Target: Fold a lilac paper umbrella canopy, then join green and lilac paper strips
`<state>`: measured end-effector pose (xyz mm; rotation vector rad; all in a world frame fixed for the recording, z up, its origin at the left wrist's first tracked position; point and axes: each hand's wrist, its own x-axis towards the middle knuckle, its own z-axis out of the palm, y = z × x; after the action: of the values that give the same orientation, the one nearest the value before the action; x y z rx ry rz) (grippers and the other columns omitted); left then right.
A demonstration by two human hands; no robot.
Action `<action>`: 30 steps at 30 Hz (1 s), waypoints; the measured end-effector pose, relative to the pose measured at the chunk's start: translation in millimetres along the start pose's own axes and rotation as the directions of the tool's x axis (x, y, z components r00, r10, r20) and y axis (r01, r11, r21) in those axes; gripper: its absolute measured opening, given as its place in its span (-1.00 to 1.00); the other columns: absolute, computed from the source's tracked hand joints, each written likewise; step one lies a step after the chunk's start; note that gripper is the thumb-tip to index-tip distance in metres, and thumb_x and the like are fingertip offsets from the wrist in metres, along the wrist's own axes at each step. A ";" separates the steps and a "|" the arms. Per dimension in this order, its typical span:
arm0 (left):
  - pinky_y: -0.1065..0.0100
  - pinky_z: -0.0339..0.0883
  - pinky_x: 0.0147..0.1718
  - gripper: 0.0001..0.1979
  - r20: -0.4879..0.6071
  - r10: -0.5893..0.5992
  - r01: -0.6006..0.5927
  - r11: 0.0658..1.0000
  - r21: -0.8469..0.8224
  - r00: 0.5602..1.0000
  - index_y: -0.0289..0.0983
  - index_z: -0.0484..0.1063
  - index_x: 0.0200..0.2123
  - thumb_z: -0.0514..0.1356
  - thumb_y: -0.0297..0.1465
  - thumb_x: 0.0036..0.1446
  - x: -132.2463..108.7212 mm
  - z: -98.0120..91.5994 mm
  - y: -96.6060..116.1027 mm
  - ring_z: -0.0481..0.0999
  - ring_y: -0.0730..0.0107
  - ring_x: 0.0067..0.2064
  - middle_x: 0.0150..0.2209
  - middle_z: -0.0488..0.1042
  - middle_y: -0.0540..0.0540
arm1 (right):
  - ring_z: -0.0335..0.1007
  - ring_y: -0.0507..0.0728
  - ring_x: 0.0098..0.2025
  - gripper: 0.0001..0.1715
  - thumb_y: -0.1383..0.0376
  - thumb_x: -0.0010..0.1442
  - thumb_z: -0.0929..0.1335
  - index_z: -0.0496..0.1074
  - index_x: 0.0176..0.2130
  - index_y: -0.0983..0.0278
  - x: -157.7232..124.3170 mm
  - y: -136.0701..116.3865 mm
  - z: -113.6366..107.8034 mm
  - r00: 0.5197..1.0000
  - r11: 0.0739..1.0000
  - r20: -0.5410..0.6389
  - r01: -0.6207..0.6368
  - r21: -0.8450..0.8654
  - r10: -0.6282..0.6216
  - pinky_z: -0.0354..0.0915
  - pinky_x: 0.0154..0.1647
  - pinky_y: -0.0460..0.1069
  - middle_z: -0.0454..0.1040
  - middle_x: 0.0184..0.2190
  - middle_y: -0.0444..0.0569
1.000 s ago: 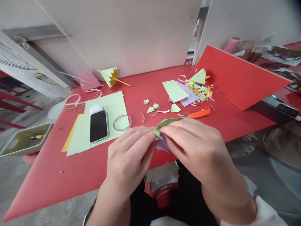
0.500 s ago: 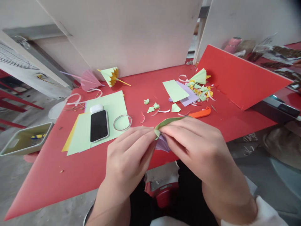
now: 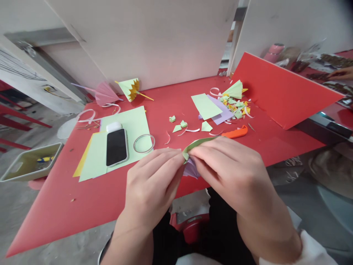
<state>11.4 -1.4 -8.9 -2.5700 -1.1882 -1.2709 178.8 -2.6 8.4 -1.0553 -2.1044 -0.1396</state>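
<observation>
We had our left hand (image 3: 154, 184) closed in a narrow pinch on one end of a strip of green paper (image 3: 202, 141), and our right hand (image 3: 231, 173) gripped the rest. The strip was held up at the near side of the counter (image 3: 96, 209), with creased purple paper (image 3: 191, 169) showing beneath; we could not tell whether the two were joined. The folding looked partly done to us. Neither paper showed a stick, whereas the pink umbrella (image 3: 106, 94) and the green-and-yellow umbrella (image 3: 128, 90) at the back each had one and seemed finished. A green sheet (image 3: 205, 106) lay over a purple sheet (image 3: 222, 113), both still flat, near the orange knife (image 3: 235, 132).
</observation>
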 end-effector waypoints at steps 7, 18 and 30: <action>0.40 0.37 -0.28 -0.80 -0.032 0.033 -0.032 0.999 0.015 0.999 -0.34 0.38 -0.29 0.20 -0.66 0.00 -1.6 -1.2 -0.4 0.45 0.43 -0.28 -0.35 0.49 -0.04 | 0.40 0.05 -0.35 -0.81 0.54 0.09 0.30 0.47 -0.31 0.38 0.1 0.1 -0.5 1.000 1.000 0.017 -0.001 0.008 0.001 0.31 -0.29 -0.05 0.52 -0.39 -0.03; 0.40 0.37 -0.28 -0.81 -0.005 0.003 -0.003 1.000 -0.018 1.000 -0.33 0.40 -0.29 0.19 -0.66 0.01 -1.6 -1.5 -0.5 0.45 0.45 -0.29 -0.35 0.48 -0.04 | 0.38 0.05 -0.38 -0.83 0.53 0.08 0.30 0.46 -0.35 0.37 2.1 0.0 0.7 1.000 1.000 0.000 -0.010 0.011 0.010 0.30 -0.32 -0.04 0.50 -0.43 -0.04; 0.38 0.40 -0.28 -0.76 -0.021 0.000 -0.001 0.999 -0.041 1.000 -0.33 0.41 -0.24 0.20 -0.67 0.00 -1.4 -1.4 -1.4 0.46 0.42 -0.27 -0.34 0.49 -0.05 | 0.39 0.04 -0.37 -0.84 0.51 0.12 0.29 0.47 -0.36 0.37 2.1 -0.4 0.2 0.999 0.999 -0.032 -0.025 0.029 0.026 0.29 -0.32 -0.05 0.51 -0.42 -0.05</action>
<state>9.1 -1.8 -9.3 -2.5775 -1.1706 -1.3327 177.7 -1.5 9.7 -1.0556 -2.0567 -0.1127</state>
